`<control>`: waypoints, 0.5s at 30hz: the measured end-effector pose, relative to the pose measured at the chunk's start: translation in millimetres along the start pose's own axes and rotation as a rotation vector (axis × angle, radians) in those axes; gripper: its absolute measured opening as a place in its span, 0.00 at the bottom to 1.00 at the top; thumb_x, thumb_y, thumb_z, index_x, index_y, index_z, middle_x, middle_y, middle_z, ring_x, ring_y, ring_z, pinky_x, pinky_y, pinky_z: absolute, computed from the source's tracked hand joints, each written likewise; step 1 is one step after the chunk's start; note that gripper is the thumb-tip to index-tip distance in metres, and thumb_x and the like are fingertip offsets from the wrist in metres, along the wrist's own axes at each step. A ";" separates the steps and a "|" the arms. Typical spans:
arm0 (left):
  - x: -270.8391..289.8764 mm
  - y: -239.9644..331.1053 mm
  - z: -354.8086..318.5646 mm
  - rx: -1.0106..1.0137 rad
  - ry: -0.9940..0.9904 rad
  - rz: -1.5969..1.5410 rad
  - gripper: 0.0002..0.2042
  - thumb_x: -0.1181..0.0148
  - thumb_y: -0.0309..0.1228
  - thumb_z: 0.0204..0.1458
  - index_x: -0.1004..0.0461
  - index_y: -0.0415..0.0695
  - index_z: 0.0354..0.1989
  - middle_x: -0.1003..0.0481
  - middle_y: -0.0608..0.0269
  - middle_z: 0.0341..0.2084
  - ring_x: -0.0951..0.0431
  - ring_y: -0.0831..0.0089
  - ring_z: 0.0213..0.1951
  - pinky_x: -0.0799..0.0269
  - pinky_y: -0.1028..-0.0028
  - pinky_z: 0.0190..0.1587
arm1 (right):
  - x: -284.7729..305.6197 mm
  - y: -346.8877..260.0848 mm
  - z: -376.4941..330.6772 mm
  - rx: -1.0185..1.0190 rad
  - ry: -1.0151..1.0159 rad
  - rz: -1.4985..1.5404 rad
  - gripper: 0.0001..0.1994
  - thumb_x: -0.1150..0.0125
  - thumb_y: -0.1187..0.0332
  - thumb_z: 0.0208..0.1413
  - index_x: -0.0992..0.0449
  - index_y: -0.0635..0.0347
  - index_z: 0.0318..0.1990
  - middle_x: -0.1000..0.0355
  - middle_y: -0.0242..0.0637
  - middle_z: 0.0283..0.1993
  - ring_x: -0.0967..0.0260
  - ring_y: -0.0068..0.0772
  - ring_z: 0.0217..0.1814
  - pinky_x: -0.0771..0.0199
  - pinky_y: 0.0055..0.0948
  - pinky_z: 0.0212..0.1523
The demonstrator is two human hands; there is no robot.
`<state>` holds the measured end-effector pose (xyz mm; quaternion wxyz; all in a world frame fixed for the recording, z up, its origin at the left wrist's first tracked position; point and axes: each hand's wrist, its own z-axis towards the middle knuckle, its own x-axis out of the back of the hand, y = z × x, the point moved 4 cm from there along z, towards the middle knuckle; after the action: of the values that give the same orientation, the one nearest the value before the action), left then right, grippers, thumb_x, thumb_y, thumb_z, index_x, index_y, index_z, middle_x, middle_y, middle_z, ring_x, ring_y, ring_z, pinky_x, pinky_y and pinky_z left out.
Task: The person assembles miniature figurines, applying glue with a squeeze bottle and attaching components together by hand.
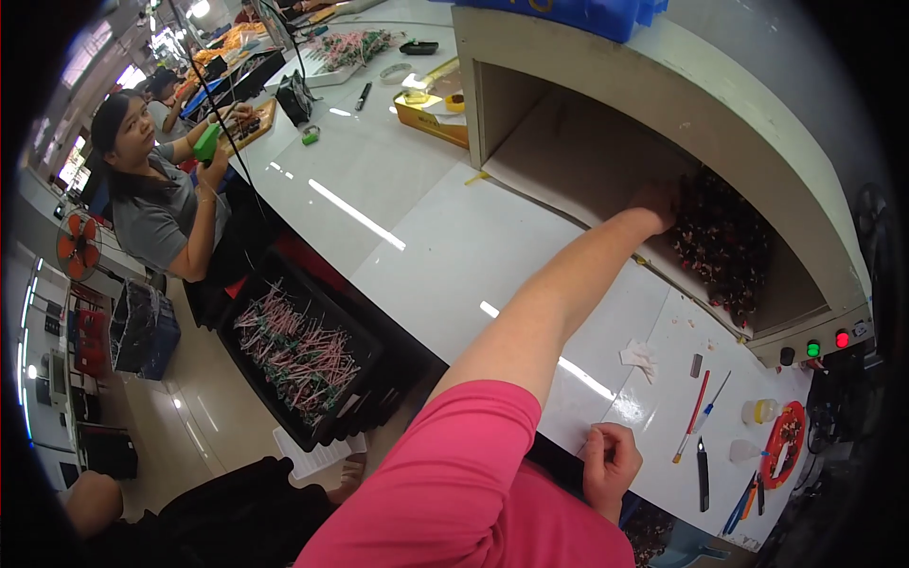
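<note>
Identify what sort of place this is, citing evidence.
Probably a small-parts assembly workshop: a glossy white workbench, a black rectangular plastic bin of pink-and-green parts, and a grey-shirted co-worker holding a green handheld tool.

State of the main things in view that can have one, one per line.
Left hand: inside cabinet, at dark pile; grip hidden
Right hand: loosely curled
Cabinet: open-fronted
Green button: appears lit
Red button: appears lit
Black bin: filled with pink-and-green parts
Red dish: holds small pieces
White tissue: crumpled
</note>
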<state>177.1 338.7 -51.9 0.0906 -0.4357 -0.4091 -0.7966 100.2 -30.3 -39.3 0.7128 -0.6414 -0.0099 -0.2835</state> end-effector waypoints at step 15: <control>68.8 12.4 -108.4 0.395 0.052 -1.133 0.29 0.42 0.22 0.42 0.40 0.35 0.56 0.28 0.51 0.32 0.24 0.67 0.35 0.26 0.71 0.39 | 4.2 2.6 -6.4 0.013 0.021 0.038 0.02 0.42 0.75 0.53 0.28 0.63 0.32 0.32 0.29 0.22 0.38 0.14 0.21 0.40 0.14 0.23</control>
<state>74.6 266.1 -23.0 -0.2589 -0.1051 -0.7157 -0.6401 102.6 -37.8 -41.2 0.7222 -0.6338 0.0080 -0.2768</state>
